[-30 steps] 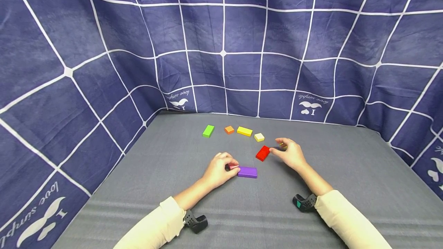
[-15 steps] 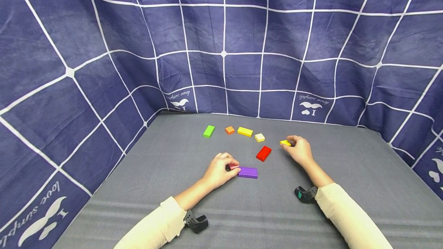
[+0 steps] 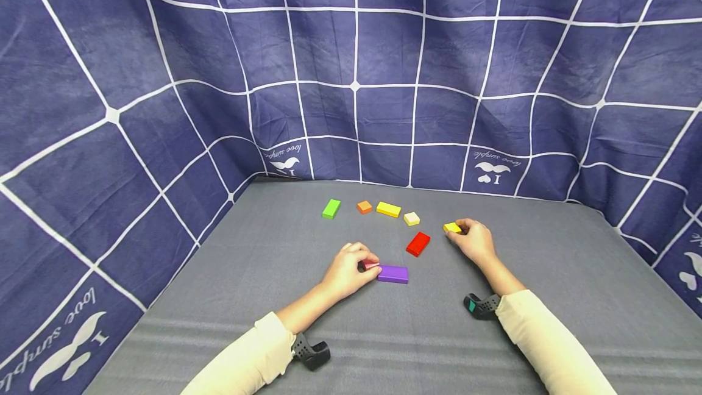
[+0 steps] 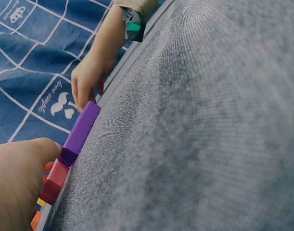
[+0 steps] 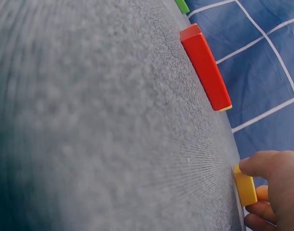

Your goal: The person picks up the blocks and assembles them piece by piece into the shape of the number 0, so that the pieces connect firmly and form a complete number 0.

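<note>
Alignment seemingly explained your left hand (image 3: pixel 344 270) pinching the pink block (image 4: pixel 54 185) against the purple block's (image 3: pixel 393 274) left end; beyond it, rightward, your right hand (image 3: pixel 476 242) pinched a small yellow block (image 3: pixel 451 228).

Grey cloth (image 3: pixel 428 346) | blocks atop: green (image 3: pixel 331 209), orange (image 3: pixel 364 207), yellow (image 3: pixel 388 209), cream (image 3: pixel 411 219), red (image 3: pixel 418 244), purple (image 3: pixel 393 274), pink (image 4: pixel 54 185), small yellow (image 5: pixel 245 186)

I noted remotely: pink block (image 4: pixel 54 184) in the left hand's (image 3: pixel 347 272) grip, purple block (image 4: pixel 81 134) just beside it, and yellow block (image 5: pixel 245 187) in the right hand's (image 3: pixel 474 241) grip all looked smooth, faintly satin; I could not tell wood from plastic. Grey cloth (image 3: pixel 406 340) beneath both grips looked matt and ribbed; blue cloth (image 3: pixel 326 111) beyond them looked creased, dull.
</note>
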`<state>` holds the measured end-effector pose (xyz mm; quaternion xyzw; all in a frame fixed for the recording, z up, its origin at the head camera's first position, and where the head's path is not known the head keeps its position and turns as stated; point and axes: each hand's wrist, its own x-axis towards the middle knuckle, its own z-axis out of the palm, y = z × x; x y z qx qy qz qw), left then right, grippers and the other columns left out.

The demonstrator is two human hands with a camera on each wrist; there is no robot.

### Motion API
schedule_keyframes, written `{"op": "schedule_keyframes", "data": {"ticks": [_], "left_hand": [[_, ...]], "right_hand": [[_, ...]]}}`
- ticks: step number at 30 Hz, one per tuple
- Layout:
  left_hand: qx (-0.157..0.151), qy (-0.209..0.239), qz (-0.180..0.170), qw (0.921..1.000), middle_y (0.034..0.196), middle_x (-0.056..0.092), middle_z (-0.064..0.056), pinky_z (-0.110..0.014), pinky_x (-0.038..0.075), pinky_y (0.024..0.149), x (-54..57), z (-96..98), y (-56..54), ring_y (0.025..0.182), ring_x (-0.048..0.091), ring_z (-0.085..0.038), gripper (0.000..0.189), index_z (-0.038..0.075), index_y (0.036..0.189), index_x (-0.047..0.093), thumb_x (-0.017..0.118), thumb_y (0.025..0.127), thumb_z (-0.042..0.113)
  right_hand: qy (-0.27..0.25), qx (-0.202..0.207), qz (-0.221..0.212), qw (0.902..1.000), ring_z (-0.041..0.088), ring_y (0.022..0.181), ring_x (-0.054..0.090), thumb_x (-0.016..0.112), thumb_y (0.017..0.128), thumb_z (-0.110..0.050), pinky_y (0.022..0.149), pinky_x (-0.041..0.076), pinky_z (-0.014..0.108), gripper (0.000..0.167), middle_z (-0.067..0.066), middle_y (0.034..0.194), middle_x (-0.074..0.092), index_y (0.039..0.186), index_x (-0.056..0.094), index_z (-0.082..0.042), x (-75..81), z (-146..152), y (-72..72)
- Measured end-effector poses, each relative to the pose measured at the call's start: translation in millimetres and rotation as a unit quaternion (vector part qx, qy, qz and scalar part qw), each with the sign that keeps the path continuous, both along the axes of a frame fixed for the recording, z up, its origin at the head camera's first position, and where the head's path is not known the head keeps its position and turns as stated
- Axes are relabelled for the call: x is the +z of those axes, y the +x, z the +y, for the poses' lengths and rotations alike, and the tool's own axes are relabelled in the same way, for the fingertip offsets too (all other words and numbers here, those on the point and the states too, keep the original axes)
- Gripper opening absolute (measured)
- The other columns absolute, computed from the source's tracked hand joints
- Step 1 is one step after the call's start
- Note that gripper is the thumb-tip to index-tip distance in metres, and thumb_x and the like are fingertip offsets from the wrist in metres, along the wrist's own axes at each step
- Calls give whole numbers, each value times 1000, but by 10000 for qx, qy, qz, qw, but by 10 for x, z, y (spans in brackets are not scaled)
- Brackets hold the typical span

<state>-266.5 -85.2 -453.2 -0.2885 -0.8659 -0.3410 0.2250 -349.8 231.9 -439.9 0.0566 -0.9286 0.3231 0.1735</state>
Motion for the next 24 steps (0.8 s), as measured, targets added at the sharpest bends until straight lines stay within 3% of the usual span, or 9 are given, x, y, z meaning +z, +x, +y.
{"op": "schedule_keyframes", "data": {"ticks": [14,24], "left_hand": [[17,-37,-113,9999,84,64,3,-29,45,71,-6,-14,-17,82,55,-13,13,12,87,76,81,78,20],[-58,49,63,10000,82,64,1,-30,45,72,-6,-3,-11,81,56,-15,14,10,86,75,82,75,17]], "right_hand": [[-121,-138,132,9997,38,88,63,74,82,-16,77,46,47,37,23,94,69,107,66,10,-32,-27,-7],[-307,-146,127,9993,36,86,66,74,82,-16,74,48,41,37,22,94,70,109,68,9,-6,-55,19]]}}
